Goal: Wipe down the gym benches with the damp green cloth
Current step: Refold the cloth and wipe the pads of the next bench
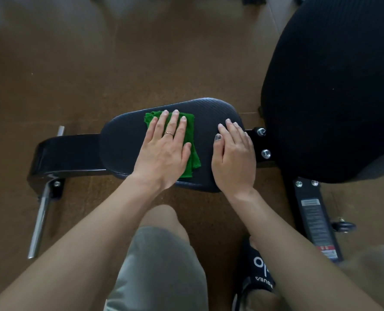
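A black padded bench seat (pixel 123 144) lies across the middle of the view on its black frame. A folded green cloth (pixel 190 140) rests on the pad. My left hand (pixel 164 149) lies flat on the cloth, fingers together, pressing it onto the pad; a ring shows on one finger. My right hand (pixel 233 158) rests flat on the bare pad just right of the cloth, fingers slightly spread, holding nothing. The larger black back pad (pixel 334 86) rises at the right.
Brown floor (pixel 96 63) surrounds the bench. A chrome bar (pixel 39 221) sticks out from the frame's left end. A black frame leg with a warning label (pixel 314 223) runs down at the right. My knee and a black sandal (pixel 258 272) are below.
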### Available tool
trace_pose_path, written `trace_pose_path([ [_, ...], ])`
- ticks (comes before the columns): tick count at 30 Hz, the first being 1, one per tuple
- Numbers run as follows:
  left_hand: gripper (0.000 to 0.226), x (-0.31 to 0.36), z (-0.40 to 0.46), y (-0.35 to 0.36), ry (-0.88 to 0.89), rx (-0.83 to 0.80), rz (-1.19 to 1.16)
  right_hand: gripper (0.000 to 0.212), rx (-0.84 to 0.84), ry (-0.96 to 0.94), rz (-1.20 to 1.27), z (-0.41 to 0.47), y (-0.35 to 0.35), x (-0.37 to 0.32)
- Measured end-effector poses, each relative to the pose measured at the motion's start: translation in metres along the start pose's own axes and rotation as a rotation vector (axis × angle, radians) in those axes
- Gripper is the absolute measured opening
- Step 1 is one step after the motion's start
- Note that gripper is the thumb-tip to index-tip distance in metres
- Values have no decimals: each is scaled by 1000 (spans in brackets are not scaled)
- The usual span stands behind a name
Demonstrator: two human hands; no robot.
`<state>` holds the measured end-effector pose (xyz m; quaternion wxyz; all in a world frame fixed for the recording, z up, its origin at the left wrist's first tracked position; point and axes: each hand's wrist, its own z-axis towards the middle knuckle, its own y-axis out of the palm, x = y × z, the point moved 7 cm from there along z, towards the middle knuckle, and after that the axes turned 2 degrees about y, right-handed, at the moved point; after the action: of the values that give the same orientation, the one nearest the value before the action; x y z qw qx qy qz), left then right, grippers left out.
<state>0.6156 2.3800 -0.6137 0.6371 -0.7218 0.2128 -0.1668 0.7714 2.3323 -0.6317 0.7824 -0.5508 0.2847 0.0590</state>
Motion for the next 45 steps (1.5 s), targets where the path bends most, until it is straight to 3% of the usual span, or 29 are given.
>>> trace_pose_path([
  [6, 63, 10, 50, -5, -12, 22, -81, 51, 43, 4, 58, 1, -1, -1],
  [10, 62, 19, -1, 0, 92, 18, -132, 54, 43, 19, 133, -4, -3, -1],
  [14, 63, 27, -46, 6, 199, 7, -126, 54, 147, 145, 247, -5, -10, 6],
  [24, 62, 43, 88, -3, 98, -7, -120, 52, 214, 247, 307, -8, -8, 17],
  [27, 63, 48, 67, -1, 141, -20, -117, 50, 244, 343, 374, -11, -9, 22],
  [30, 63, 54, 13, 3, 238, -20, -124, 42, 276, 555, 548, -17, -10, 35],
  [33, 64, 58, -8, 4, 263, -5, -109, 36, 227, 705, 714, -18, 0, 47],
  [37, 62, 66, 32, -1, 302, 11, -112, 35, 164, 771, 789, -15, 6, 53],
  [42, 61, 81, 93, -2, 255, -1, -102, 34, 85, 760, 765, -13, 2, 50],
  [45, 62, 82, 75, -4, 264, -1, -119, 34, 14, 745, 756, -13, 0, 47],
])
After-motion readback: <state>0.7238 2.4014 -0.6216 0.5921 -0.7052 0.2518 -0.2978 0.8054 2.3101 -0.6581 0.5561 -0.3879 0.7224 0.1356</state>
